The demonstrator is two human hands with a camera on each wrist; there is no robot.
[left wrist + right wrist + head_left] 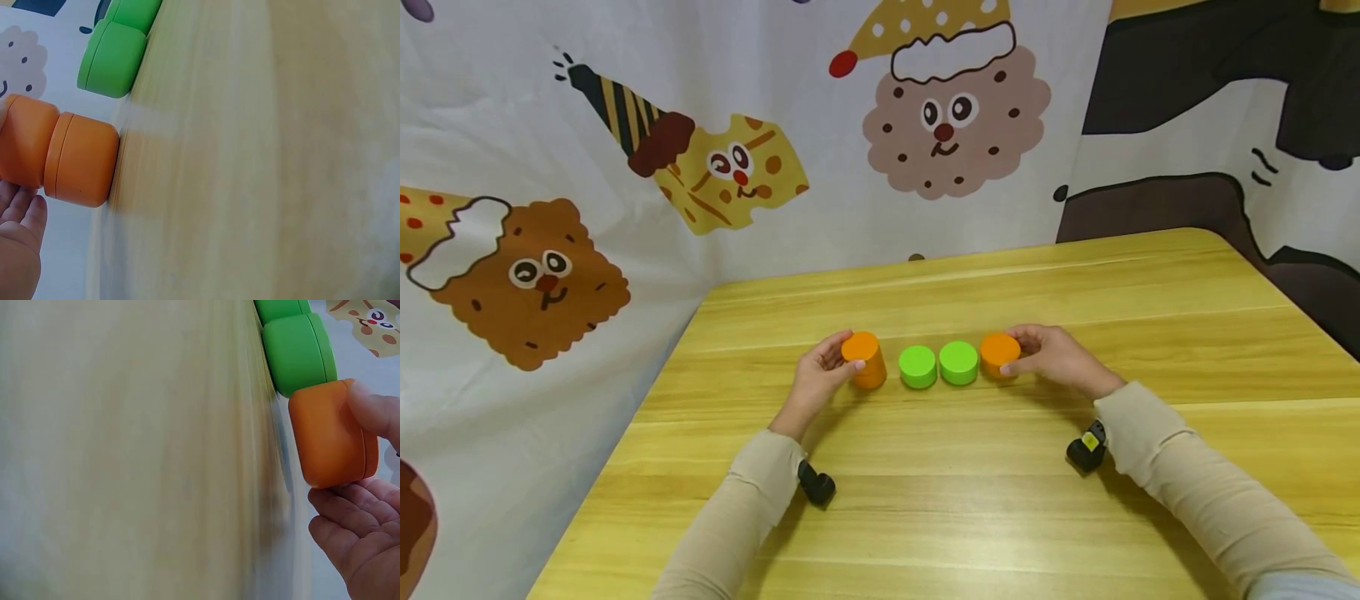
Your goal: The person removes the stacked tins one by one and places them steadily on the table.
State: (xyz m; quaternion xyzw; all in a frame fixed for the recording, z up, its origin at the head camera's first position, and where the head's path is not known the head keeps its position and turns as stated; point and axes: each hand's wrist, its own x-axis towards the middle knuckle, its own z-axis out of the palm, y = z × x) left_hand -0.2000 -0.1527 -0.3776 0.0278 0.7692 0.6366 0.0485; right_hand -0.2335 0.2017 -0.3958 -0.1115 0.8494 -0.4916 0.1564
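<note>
My left hand [820, 373] pinches the upper orange round lidded container [861, 346] between thumb and fingers. It sits on a lower orange container [84, 159], making a stack of two; in the left wrist view the upper one looks slightly offset. My right hand [1056, 360] grips another orange round container [328, 434], thumb on the near side and fingers beneath or behind. In the right wrist view this one looks tilted and slightly off the table. Between the hands stand two green round lidded containers [917, 367] [958, 363], side by side with a narrow gap.
Everything stands on a wood-grain table [940, 500]. Behind it hangs a white cloth [827, 225] printed with cartoon biscuits and cheese. A small black camera [817, 485] is strapped to the left wrist and another camera [1086, 450] to the right.
</note>
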